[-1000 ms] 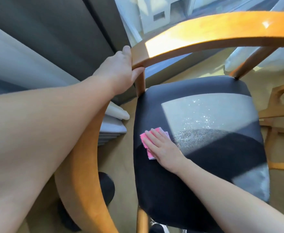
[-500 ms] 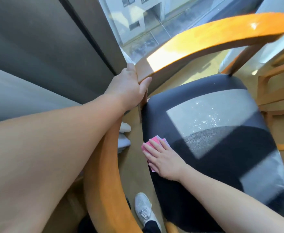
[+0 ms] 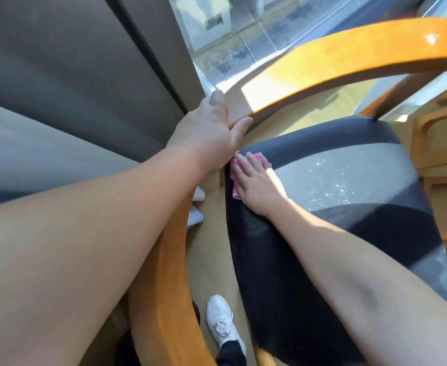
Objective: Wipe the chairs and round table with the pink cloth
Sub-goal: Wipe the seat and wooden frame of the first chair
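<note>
Wiping the chair seat now. My right hand lies flat on the pink cloth, fingers spread narrow and straight, pressing it down rather than gripping; the cloth pokes out just past the fingertips and along the hand's outer edge, at the seat's far-left corner. My left hand is wrapped around the wooden armrest frame, thumb on the inner face, steadying the chair.

To do this step well I'd keep the palm flat and pull the cloth back from that corner in overlapping strokes toward the sunlit grey patch to the right of the fingers, where bright specks sit. Could be dust or just sparkle in the fabric; can't tell from here. Keep the left grip firm so the chair doesn't swivel or slide under pressure. My shoe sits on the floor well below the fingers, clear of the chair leg.
</note>
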Motion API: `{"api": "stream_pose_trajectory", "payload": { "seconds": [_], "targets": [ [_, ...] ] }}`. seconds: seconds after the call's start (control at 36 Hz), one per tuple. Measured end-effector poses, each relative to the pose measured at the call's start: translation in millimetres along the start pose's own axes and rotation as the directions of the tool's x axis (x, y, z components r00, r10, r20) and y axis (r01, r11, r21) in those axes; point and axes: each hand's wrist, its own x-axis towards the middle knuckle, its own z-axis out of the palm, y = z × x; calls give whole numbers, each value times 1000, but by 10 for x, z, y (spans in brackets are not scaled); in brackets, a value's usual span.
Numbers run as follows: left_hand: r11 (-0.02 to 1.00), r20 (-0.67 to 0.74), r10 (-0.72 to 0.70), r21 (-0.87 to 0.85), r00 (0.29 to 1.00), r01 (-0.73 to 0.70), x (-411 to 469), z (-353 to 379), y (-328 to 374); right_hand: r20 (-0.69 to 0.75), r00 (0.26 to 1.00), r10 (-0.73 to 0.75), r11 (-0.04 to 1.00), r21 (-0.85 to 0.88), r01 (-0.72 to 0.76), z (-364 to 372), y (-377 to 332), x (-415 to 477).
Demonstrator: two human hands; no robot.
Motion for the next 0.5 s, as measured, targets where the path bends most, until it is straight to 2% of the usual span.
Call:
{"api": "stream_pose_trajectory", "payload": {
  "seconds": [0.11,0.25,0.42,0.5],
  "targets": [
    [1000,3,-5,21,1000,4,10,16,2,57,996,66,998,-11,-65,-40,137,270],
    [999,-4,12,51,1000,-11,1,22,6,8,997,72,997,-9,-72,7,179,291],
    [967,17,147,207,989,-147,54,43,78,9,980,197,978,-68,-196,-51,261,398],
    [940,16,218,267,976,-214,108,60,116,-48,983,179,983,-37,-181,-87,284,258]
  ]
}}
